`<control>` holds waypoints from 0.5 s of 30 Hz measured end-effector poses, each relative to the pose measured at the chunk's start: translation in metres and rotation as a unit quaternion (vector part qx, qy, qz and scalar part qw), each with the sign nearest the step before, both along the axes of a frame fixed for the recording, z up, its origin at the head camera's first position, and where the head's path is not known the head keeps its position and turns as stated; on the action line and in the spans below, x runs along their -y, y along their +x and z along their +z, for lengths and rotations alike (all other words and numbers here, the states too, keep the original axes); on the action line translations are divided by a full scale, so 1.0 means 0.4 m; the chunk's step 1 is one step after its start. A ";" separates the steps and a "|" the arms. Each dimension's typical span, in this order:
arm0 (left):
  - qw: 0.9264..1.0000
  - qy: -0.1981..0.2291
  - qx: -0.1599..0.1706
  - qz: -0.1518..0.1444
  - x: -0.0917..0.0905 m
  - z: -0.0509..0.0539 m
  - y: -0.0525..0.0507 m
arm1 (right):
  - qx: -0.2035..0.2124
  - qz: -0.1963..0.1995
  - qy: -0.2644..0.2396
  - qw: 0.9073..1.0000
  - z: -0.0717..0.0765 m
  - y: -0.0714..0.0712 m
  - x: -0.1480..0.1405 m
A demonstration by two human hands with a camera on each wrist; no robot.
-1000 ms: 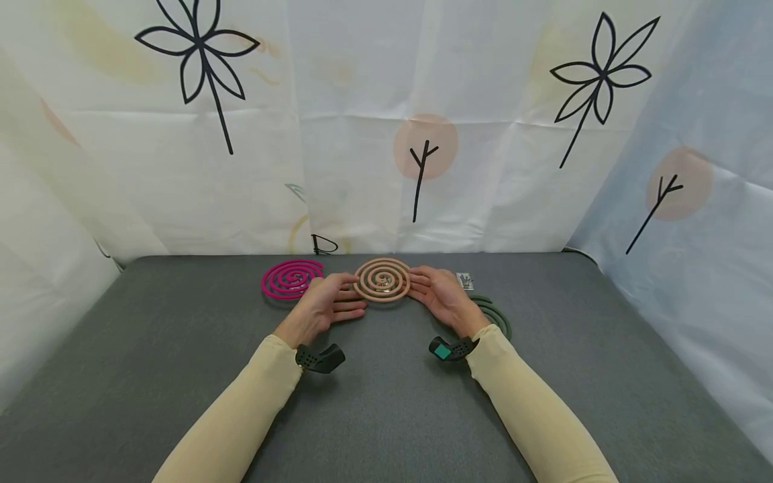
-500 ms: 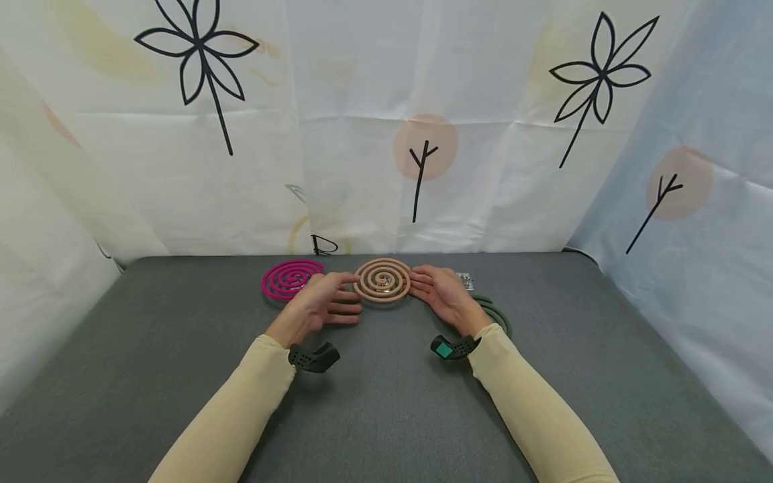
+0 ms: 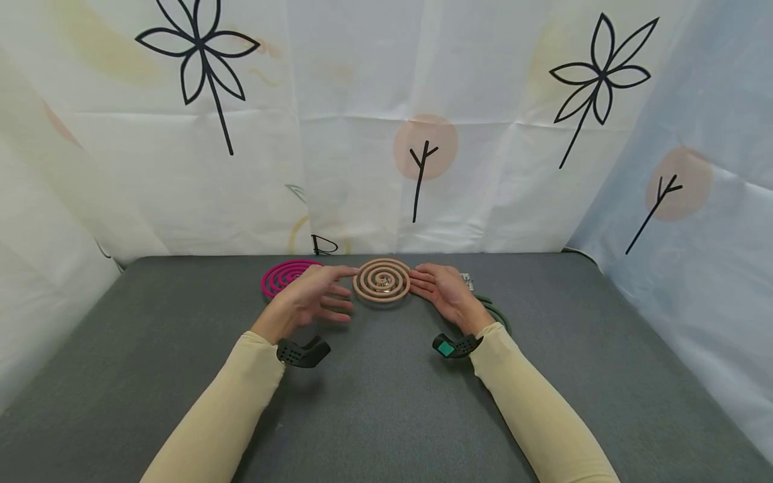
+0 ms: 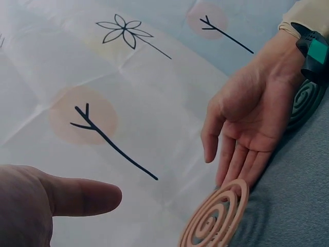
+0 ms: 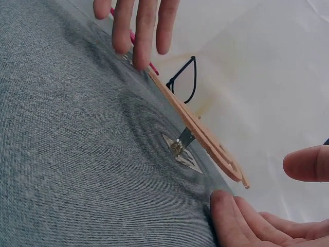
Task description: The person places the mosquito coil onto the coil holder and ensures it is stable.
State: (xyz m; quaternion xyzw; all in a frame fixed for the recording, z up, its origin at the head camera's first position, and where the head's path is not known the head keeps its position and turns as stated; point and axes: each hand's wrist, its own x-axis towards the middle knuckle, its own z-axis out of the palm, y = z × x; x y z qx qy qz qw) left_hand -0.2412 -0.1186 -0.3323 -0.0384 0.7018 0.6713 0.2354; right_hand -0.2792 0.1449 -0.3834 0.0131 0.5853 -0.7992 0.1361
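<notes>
A beige spiral coil (image 3: 382, 300) sits at the back middle of the table. In the right wrist view it is raised above the surface on a small metal bracket (image 5: 186, 136). My left hand (image 3: 311, 294) is just left of it, fingers spread and straight, overlapping part of a magenta spiral coil (image 3: 264, 282). Its thumb (image 4: 87, 196) shows apart from the coil in the left wrist view. My right hand (image 3: 447, 295) has its straight fingertips at the coil's right edge; whether they touch it I cannot tell. Behind the right wrist is a partly hidden green spiral coil (image 3: 501, 319).
A small printed card (image 3: 467, 281) lies beyond the right hand, and a similar marker (image 5: 188, 161) lies under the beige coil. White patterned curtains (image 3: 362, 168) enclose the grey table (image 3: 380, 402) at the back and sides. Both wrists wear black bands.
My left hand has moved left and slightly back, away from the beige coil, and now covers more of the magenta one. The right hand has barely moved; the coils stay put.
</notes>
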 end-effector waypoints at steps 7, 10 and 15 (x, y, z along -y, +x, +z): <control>1.000 -0.012 -0.022 -0.002 0.000 0.030 0.005 | -0.009 0.003 0.020 1.000 0.010 0.003 -0.012; 0.999 -0.015 -0.031 -0.010 -0.003 0.042 0.010 | -0.015 0.001 0.026 1.000 0.016 0.003 -0.017; 0.998 -0.017 -0.058 -0.025 -0.011 0.061 0.025 | -0.015 -0.012 0.035 0.999 0.029 0.002 -0.024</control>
